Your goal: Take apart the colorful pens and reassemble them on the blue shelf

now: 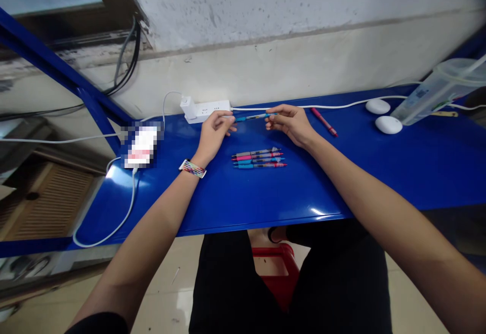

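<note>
Left hand (216,130) pinches blue pen's (253,117) left end; pen spans between hands near tabletop's (243,202) back edge, long axis roughly parallel; four pens (258,161) lie frontward; right hand (290,124), fingers curled, pinches right end; hands equally near.

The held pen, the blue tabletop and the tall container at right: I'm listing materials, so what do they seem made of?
Held pen: likely plastic, with blue end sections and a clear-looking middle. Blue tabletop: smooth, glossy, with bright reflections; perhaps painted metal, but uncertain. Tall container: probably plastic, with a cloudy, see-through wall.
</note>
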`<state>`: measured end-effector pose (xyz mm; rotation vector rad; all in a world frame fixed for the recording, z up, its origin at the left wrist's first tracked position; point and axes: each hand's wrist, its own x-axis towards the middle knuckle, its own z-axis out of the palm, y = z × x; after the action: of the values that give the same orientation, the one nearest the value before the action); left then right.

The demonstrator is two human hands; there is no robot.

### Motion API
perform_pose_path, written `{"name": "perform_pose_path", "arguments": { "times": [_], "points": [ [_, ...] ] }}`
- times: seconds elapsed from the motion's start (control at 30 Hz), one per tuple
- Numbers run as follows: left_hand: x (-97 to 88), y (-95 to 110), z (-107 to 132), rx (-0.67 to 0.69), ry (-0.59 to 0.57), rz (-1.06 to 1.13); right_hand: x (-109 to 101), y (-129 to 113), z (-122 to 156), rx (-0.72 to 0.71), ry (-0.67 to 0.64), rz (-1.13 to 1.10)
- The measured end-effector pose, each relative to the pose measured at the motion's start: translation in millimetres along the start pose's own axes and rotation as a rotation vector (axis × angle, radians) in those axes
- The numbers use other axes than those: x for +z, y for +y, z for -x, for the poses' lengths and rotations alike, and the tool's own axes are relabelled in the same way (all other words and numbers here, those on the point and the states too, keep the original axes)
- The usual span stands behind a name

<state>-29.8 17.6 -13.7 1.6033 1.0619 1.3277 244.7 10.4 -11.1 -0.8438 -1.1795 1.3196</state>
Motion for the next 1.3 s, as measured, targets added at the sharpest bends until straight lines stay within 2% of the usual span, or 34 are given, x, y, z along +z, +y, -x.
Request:
{"name": "perform_pose_path", "arguments": {
  "times": [0.1,0.2,0.47,0.6,0.8,0.97,1.17,1.3],
  "points": [
    [-0.1,0.1,1.4,-0.006,-0.035,-0.021,-0.7,1.7,-0.7,-0.002,-0.017,-0.02],
    [-0.3,0.7,2.5,0.055,-0.026,-0.045,-0.8,2.2,-0.7,0.0,-0.025,-0.031],
    [-1.6,2.4,2.6,0.101,-0.034,-0.086,0.2,1.7,0.4,0.015,-0.021,-0.005],
    [-0.7,1.1,2.8,0.058,-0.058,-0.103,0.9,1.3,0.5,0.016,-0.025,-0.004],
    [-0.2,0.5,3.1,0.127,0.001,-0.147,2.3,-1.8,2.6,0.035,-0.024,0.037],
    [0.8,6.2,5.4,0.131,-0.003,-0.138,4.9,-5.7,3.8,0.04,-0.021,-0.023],
    [4.1,8.6,6.0,0.104,0.071,-0.069,7.6,-19.2,4.0,0.203,-0.147,-0.192],
    [5.7,6.5,5.8,0.105,0.101,-0.028,9.0,-20.1,6.1,0.193,-0.179,-0.209]
  ]
}}
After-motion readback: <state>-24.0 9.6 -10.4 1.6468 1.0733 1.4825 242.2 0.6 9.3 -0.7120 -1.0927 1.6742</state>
